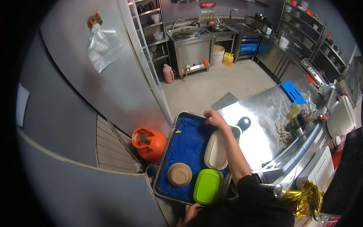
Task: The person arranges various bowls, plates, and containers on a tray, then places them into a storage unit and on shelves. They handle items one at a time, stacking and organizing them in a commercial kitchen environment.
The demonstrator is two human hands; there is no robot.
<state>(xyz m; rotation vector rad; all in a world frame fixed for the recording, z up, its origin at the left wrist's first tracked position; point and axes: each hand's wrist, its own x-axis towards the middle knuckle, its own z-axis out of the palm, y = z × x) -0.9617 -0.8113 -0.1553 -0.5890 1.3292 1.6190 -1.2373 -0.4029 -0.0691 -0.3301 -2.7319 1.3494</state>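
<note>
A rectangular metal tray with a blue cloth lining lies before me. At its far edge, my right hand has its fingers curled over the rim. My left hand grips the near rim, partly hidden below it. Upside down in the tray are a beige round bowl at the lower left, a lime-green rectangular dish at the lower right and a cream rectangular dish above the green one, partly under my right forearm. A small pale scrap lies near the upper left of the cloth.
An orange gas cylinder stands left of the tray, beside a sliding door. At right, a steel table holds a blue plastic board, a rag and a dark round object. Gold foil lies at the lower right.
</note>
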